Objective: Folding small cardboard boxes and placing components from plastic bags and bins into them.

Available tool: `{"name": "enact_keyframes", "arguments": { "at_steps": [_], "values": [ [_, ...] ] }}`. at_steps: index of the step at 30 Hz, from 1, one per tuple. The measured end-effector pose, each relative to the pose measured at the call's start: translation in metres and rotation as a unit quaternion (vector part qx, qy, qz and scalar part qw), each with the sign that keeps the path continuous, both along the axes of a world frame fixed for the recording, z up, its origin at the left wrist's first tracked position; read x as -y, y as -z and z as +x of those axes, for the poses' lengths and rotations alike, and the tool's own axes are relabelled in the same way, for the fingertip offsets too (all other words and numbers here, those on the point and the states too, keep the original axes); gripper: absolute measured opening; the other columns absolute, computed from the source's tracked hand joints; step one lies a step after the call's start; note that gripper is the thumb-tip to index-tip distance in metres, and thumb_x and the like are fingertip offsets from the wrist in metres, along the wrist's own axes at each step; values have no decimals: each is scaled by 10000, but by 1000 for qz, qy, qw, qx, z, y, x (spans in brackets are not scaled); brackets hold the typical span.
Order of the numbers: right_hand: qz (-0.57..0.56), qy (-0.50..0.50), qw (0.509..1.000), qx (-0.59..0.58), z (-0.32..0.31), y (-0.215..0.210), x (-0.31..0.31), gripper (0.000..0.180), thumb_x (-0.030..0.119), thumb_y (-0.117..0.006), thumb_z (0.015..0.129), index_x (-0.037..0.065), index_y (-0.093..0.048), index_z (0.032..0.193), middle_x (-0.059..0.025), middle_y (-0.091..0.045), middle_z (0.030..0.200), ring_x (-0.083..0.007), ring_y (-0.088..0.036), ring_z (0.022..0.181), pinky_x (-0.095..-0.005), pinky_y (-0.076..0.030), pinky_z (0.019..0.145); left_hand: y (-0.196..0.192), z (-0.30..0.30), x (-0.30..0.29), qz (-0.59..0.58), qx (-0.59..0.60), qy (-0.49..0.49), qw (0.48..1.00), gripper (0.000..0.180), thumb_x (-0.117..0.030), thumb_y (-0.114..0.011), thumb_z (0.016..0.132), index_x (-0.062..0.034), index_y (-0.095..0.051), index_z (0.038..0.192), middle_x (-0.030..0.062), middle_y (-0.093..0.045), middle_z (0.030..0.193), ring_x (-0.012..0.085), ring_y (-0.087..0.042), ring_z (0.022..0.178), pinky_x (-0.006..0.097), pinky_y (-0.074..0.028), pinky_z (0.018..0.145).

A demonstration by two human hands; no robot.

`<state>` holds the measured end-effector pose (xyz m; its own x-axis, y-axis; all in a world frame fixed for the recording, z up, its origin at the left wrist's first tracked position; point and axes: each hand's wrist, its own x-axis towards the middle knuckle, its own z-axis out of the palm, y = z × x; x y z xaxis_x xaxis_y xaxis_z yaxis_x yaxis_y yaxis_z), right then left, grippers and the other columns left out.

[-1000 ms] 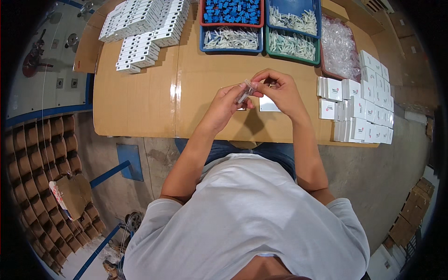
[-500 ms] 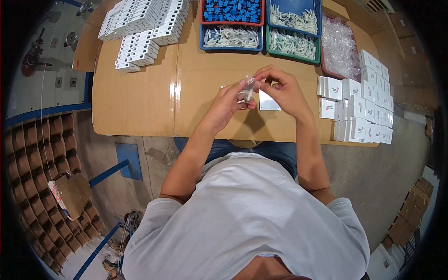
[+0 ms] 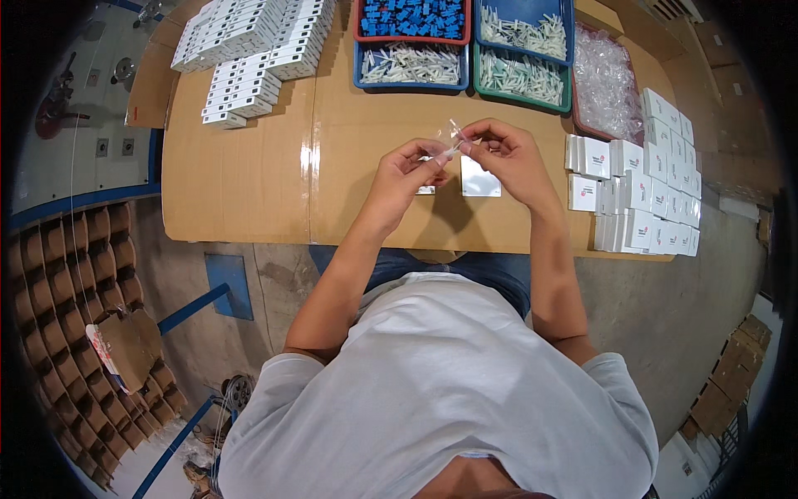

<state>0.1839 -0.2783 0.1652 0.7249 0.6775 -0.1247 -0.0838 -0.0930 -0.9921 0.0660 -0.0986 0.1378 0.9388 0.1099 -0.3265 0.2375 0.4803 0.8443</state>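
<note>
Above the middle of the cardboard-covered table, my left hand (image 3: 401, 180) and my right hand (image 3: 509, 163) meet fingertip to fingertip. Both are closed in a pinch on a small clear plastic bag (image 3: 454, 130), which stands up between them. A whitish bit shows at the pinch; I cannot tell whether it lies inside the bag. Beneath my right hand a flat white box (image 3: 480, 180) rests on the table, its far part covered by my fingers. The edge of another white thing (image 3: 426, 190) peeks out below my left hand, mostly hidden.
Across the back stand a red tray of blue parts (image 3: 411, 40), blue and green trays (image 3: 524, 103) of small white tubes, and a red tray of clear bags (image 3: 607, 83). White boxes are stacked at far left (image 3: 241, 91) and at right (image 3: 640, 195).
My left hand has turned, its fingers drawing in to pinch the bag near my right fingertips. The bag has shifted slightly, and more of the white box shows.
</note>
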Motion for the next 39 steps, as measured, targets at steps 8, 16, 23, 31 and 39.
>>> {"name": "enact_keyframes", "arguments": {
  "at_steps": [8, 16, 23, 31, 39],
  "values": [
    [-3, 27, 1000, -8, -1, 6, -1, 139, 65, -741, 939, 15, -718, 1066, 36, -680, 908, 13, -497, 716, -173, -391, 609, 7, 1, 1, -6, 13, -27, 1000, 175, -94, -730, 950, -44, -659, 1102, 25, -683, 987, 108, -654, 822, 250, -530, 761],
    [-14, 12, 1000, 0, -1, 4, 0, 136, 63, -755, 922, 32, -722, 1050, 46, -683, 899, 12, -499, 709, -173, -387, 602, 8, 1, 4, -6, 5, -58, 998, 155, -100, -721, 959, -61, -659, 1096, 26, -683, 1012, 117, -663, 837, 257, -550, 761],
    [-12, 11, 1000, -4, -4, 4, -4, 117, 62, -763, 914, 29, -701, 1008, 40, -668, 878, 6, -499, 708, -175, -393, 607, 2, 0, 16, -8, -11, -39, 999, 259, -126, -722, 964, -42, -668, 1202, 24, -705, 1044, 93, -669, 857, 251, -570, 751],
    [-14, 26, 999, 13, -4, 7, -5, 127, 51, -761, 915, 14, -681, 1007, 32, -658, 883, 0, -505, 724, -180, -414, 628, 13, 3, 14, 137, -6, -52, 989, 279, -142, -723, 967, -56, -674, 1228, 10, -694, 1076, 70, -647, 921, 274, -586, 738],
    [-31, 27, 998, 40, -6, 2, -6, 131, 52, -761, 911, 18, -688, 1013, 27, -668, 888, -9, -516, 720, -187, -419, 626, 6, 1, 15, 10, -22, -47, 999, 234, -153, -718, 969, -68, -686, 1185, 2, -689, 1030, 75, -636, 883, 265, -584, 722]
  ]
}}
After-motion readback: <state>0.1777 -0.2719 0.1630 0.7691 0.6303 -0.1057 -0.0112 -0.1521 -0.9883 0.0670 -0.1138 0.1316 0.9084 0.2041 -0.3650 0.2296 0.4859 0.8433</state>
